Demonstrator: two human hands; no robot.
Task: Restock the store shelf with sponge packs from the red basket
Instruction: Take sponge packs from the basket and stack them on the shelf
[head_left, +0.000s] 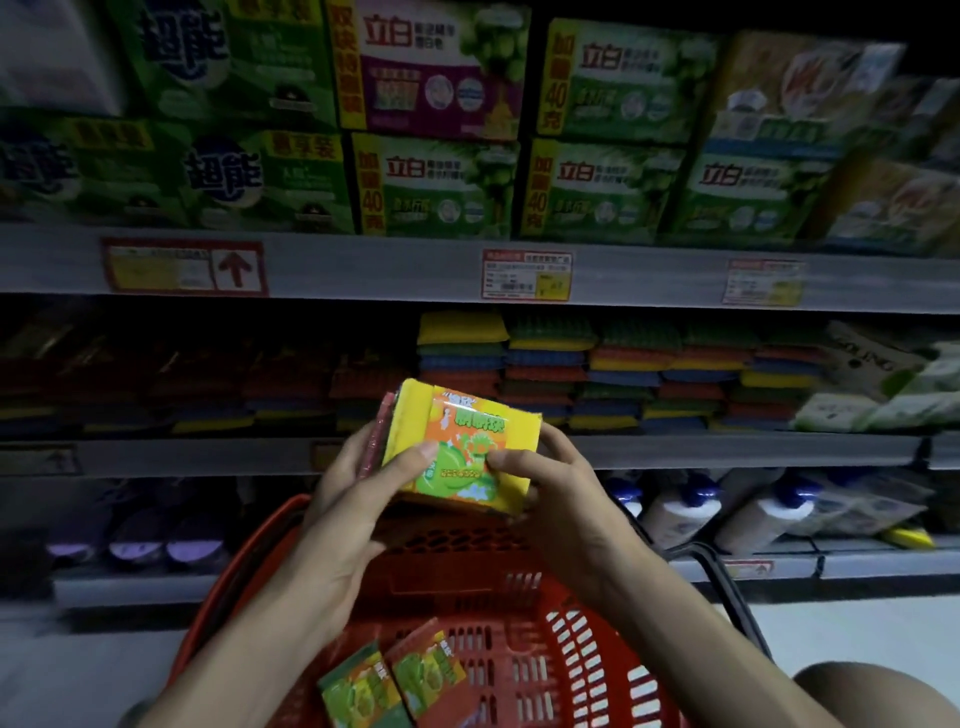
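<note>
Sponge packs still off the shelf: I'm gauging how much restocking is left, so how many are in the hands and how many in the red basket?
Held by the left hand and right hand: 2, a yellow pack with a red pack behind it.
Lying in the red basket: 2, a left pack and a right pack.
Total: 4 in view.

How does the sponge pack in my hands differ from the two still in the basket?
The held pack is raised before the shelf, gripped by the left hand and right hand; the basket packs lie loose on the basket floor. The held pack's sponge shows yellow; the basket packs show green and red edges. All share the orange-green label.
</note>
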